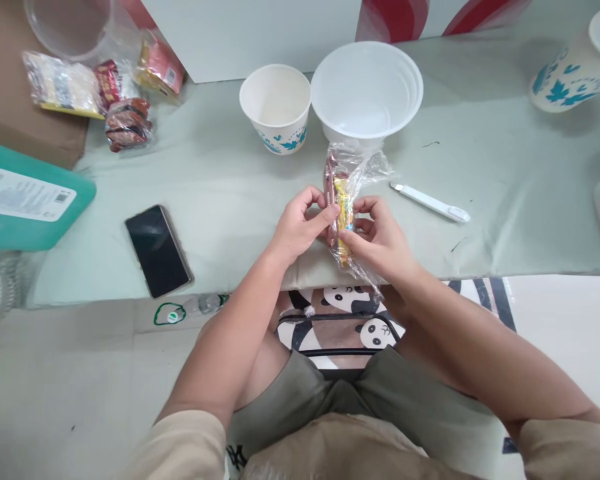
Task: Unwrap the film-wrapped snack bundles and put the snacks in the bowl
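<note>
Between my hands, near the table's front edge, is a clear plastic bag (363, 167) with small wrapped snacks in it, one yellow packet (342, 200) and one dark red-brown packet (329, 175). My left hand (303, 223) pinches the left side of the bagged snacks, thumb across the packets. My right hand (380, 237) grips their right side, with its thumb on the lower part of the yellow packet. Loose crinkled plastic sticks out above and below. Just behind stand a paper cup (275, 110) and a translucent plastic bowl (367, 100). A white utility knife (430, 202) lies to the right.
A black phone (159, 250) lies at the left, near the table edge. Beyond it are a green container (30, 200) and several packaged foods (65, 87). Another paper cup (575, 73) stands at the far right. A panda-print bag (340, 327) is below the table's edge.
</note>
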### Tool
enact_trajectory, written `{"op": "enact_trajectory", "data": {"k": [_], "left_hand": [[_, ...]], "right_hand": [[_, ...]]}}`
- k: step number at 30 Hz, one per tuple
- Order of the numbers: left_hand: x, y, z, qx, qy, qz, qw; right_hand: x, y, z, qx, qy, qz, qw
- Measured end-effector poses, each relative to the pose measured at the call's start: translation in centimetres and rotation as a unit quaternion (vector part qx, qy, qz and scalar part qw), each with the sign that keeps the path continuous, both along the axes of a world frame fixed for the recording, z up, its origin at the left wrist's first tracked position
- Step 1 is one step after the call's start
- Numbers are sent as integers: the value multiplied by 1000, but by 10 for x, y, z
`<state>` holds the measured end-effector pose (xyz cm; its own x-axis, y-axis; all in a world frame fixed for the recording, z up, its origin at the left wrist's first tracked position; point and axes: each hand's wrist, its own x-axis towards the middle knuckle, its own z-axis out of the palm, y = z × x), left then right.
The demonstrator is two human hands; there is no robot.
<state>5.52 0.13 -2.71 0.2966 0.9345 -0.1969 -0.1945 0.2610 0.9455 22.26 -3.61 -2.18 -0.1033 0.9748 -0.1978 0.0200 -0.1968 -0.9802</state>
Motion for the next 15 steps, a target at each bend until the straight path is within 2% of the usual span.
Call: {"op": "enact_trajectory", "data": {"k": [4, 7, 9, 15], "left_hand": [[-1, 1, -5, 9, 8, 31, 999], [-3, 3, -7, -7, 11, 58, 998], [-4, 4, -6, -23, -1, 49, 999], [-4, 5, -7, -19, -18, 50, 998]], "right_hand": [[0, 3, 5, -41, -12, -14, 999], [1, 6, 4, 11, -71, -46, 996], [2, 7, 2, 38, -84, -48, 995], [1, 5, -6, 31, 0, 18, 999]]}}
